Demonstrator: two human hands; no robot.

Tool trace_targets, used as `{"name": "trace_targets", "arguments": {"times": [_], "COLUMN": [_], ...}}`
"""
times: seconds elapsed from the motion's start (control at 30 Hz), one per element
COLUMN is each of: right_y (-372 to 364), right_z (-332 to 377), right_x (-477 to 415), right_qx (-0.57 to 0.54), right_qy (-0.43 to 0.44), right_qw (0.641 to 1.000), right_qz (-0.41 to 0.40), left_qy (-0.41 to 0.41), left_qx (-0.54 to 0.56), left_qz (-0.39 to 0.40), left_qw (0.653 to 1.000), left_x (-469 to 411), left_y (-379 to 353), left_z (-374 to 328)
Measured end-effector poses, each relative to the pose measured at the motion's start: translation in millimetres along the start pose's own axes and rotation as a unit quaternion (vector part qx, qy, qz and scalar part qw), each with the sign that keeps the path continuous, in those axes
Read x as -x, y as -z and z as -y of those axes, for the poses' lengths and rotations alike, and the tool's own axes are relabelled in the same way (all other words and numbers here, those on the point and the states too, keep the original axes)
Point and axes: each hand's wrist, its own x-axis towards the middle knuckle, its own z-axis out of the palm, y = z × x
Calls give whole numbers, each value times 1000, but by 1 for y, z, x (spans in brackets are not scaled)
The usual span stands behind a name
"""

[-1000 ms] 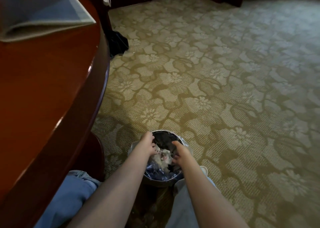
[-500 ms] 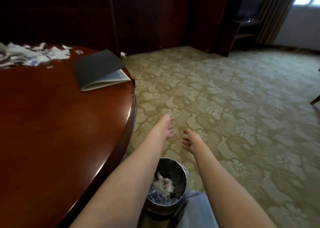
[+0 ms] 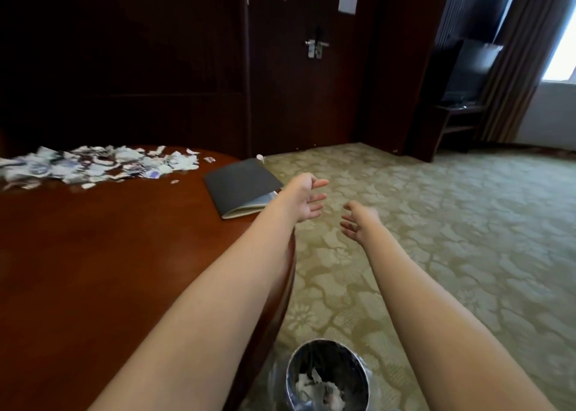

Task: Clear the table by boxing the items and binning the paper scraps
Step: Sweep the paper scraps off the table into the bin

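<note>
Left grip [image 3: 307, 200], right grip [image 3: 358, 223], lifted farther from bin [image 3: 338, 357], fingers looser

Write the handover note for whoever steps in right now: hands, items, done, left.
Left hand: open, empty, beyond the table edge.
Right hand: open, empty, beside it.
Paper scraps: big pile at the table's far left.
Dark folder: near the table's right edge.
Bin: on the floor by the table, partly filled.
Done: some paper binned.
Left: bin the pile, box the folder. No box in view.
</note>
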Motion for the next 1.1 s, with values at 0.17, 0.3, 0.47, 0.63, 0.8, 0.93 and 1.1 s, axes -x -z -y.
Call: {"name": "trace_targets", "arguments": {"times": [0.17,0.3,0.47,0.63,0.8,0.93,1.1], "right_y": [-56,-105,-170,-227,-278,-319,-367], "right_z": [34,46,39,19,15,11,18], "right_x": [17,23,19,8,-6,-37,-77], "right_qx": [15,55,141,231,344,454,507], "right_qy": [52,101,170,230,284,298,298], "right_qw": [997,990,967,930,877,819,794], "right_qz": [45,86,130,168,181,186,155], "left_qy": [-48,-72,-78,-43,-58,-80,-19], "left_qx": [-5,-34,-95,-159,-327,-368,-483], "left_qz": [-62,-127,-235,-368,-458,-494,-491], "left_qw": [997,989,964,915,825,783,724], "left_x": [18,32,39,27,9,-6,-29], "left_y": [61,126,214,288,348,380,419], "left_z": [-32,-47,-48,-33,-7,-11,-20]}}
